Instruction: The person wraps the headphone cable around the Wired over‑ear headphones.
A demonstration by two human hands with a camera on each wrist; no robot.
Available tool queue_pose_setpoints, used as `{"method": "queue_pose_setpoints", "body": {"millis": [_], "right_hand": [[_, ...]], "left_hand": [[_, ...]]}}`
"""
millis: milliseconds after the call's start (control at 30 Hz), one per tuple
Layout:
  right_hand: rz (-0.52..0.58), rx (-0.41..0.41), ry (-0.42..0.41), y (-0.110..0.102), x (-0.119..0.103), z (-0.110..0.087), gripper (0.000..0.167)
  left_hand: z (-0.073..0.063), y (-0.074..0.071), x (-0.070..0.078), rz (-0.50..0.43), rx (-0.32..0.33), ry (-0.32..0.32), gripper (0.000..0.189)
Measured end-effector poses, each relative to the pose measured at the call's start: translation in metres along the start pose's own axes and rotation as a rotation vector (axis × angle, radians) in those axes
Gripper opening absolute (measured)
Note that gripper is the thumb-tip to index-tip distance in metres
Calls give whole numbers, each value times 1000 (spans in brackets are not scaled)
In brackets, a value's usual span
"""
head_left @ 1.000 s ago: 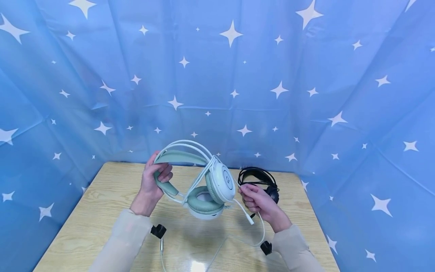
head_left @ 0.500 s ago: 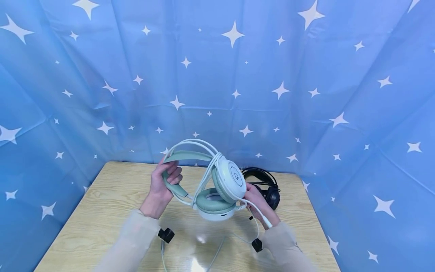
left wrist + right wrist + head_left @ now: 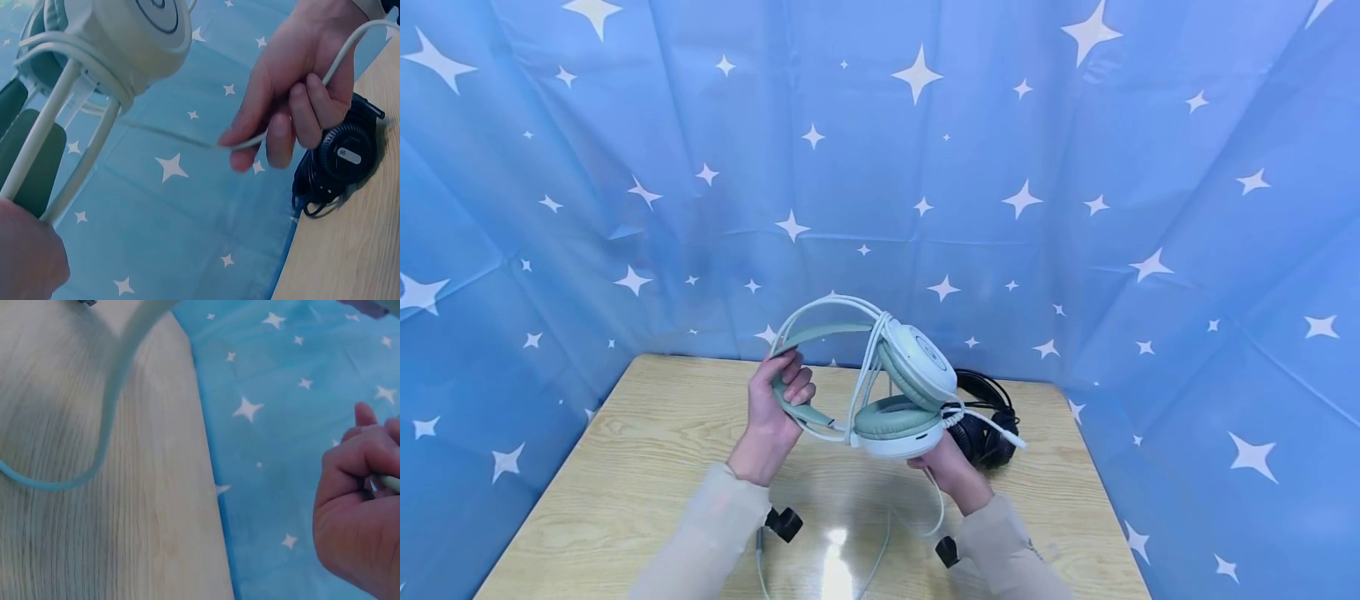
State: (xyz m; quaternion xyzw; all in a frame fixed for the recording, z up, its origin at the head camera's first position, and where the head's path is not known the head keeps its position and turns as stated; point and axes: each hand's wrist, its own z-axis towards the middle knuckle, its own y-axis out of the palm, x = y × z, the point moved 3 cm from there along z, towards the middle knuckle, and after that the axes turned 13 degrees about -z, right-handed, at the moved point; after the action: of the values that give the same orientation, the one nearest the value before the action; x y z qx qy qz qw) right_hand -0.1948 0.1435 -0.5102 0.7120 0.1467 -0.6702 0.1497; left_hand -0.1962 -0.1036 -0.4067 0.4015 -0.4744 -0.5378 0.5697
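A pale green and white headset is held up above the table, with its cable wrapped around the headband beside the ear cups. My left hand grips the headband at its left side, fingers curled around the green pad. In the left wrist view my right hand pinches the white cable, which runs taut from the headset to the fingertips. From the head view, the right hand is partly hidden beneath the ear cups. The small microphone boom sticks out to the right.
A black headset lies at the table's back right, partly covered by the pale one. Loose cable trails over the wooden table toward the front. A blue starry curtain hangs behind.
The pale headset and my left hand have shifted right, and the ear cups have tilted. My right hand has gone from beside the ear cups to below and behind them, still holding the cable.
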Motion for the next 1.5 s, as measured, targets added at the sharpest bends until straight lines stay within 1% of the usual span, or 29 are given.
{"method": "queue_pose_setpoints", "body": {"millis": [67,167,233,300,433,567,733,833,933,1033,1100,1200,1367,1500], "right_hand": [[-27,1,40,6,-1,1,39],[-104,7,91,15,-4,4,38],[-150,19,122,19,-5,6,39],[-174,32,135,22,-7,7,38],[-202,34,131,26,-10,6,33],[-213,7,128,28,-10,5,31],[-206,-12,113,27,-11,3,29],[-193,-40,84,28,-12,2,26],[-186,-91,72,33,-13,1,29],[-197,-132,79,40,-15,0,37],[-209,-146,86,45,-17,-1,41],[-234,-161,92,52,-21,-3,47],[-282,-177,97,59,-27,-6,49],[-304,-172,85,61,-30,-9,48]], "left_hand": [[0,0,-2,11,42,15,24],[-1,0,-5,29,98,32,26],[-1,0,-6,31,124,41,26],[-1,1,-7,31,143,52,26],[0,1,-8,25,168,70,25],[0,1,-8,38,186,93,23],[-1,2,-9,90,214,156,22],[-2,4,-10,125,247,198,20],[-2,5,-13,160,293,240,19],[-3,5,-15,200,326,278,19],[-4,5,-15,224,331,297,18],[-5,5,-16,263,319,325,18],[-5,4,-17,333,301,367,14],[-6,4,-17,383,284,398,16]]}}
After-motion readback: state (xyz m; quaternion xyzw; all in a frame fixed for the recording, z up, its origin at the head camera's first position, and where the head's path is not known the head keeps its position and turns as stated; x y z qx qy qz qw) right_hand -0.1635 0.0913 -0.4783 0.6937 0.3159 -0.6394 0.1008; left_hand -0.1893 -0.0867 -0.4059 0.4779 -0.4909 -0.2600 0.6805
